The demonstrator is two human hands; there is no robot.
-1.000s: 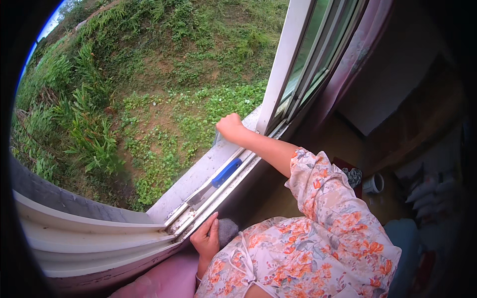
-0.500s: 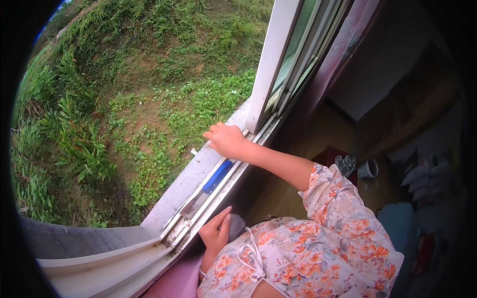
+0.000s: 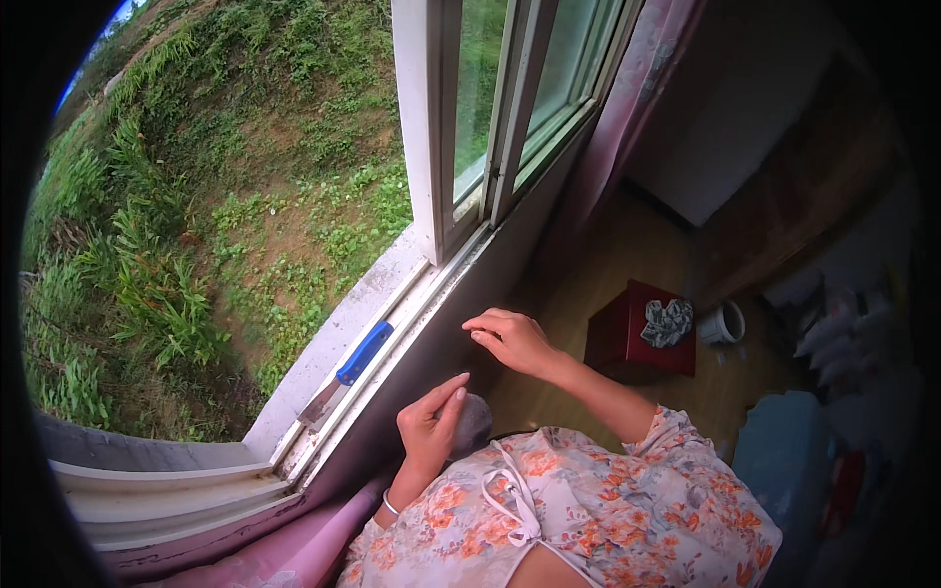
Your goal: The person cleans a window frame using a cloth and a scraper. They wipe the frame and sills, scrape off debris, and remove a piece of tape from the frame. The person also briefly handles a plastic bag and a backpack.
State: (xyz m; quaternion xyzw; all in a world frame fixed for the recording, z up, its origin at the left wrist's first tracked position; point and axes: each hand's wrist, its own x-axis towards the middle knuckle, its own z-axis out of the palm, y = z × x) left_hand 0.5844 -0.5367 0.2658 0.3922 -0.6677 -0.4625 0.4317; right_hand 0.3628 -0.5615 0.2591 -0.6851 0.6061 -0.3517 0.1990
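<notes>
My right hand (image 3: 515, 343) hovers in the air on the room side of the window sill, fingers stretched out with nothing in them. My left hand (image 3: 429, 431) is lower, near my body, its index finger and thumb pointing up and slightly apart. Right behind it sits a rounded grey shape (image 3: 474, 421); I cannot tell what it is, and no grip on it shows. A blue-handled tool with a flat metal blade (image 3: 365, 353) lies along the dirty window track (image 3: 421, 281), apart from both hands. The sliding window sash (image 3: 421, 137) stands upright beyond it.
Outside, a slope of green plants (image 3: 284, 225) lies past the concrete ledge (image 3: 333, 323). Pink curtains (image 3: 647, 88) hang at the window. Inside are a dark red box (image 3: 613, 338) bearing a crumpled patterned cloth (image 3: 668, 323), a white bucket (image 3: 723, 323) and a light blue covered object (image 3: 779, 446).
My right hand has come off the window ledge and drawn back into the room. My left hand is slightly higher. The view has shifted; the blue-handled tool still lies in the track.
</notes>
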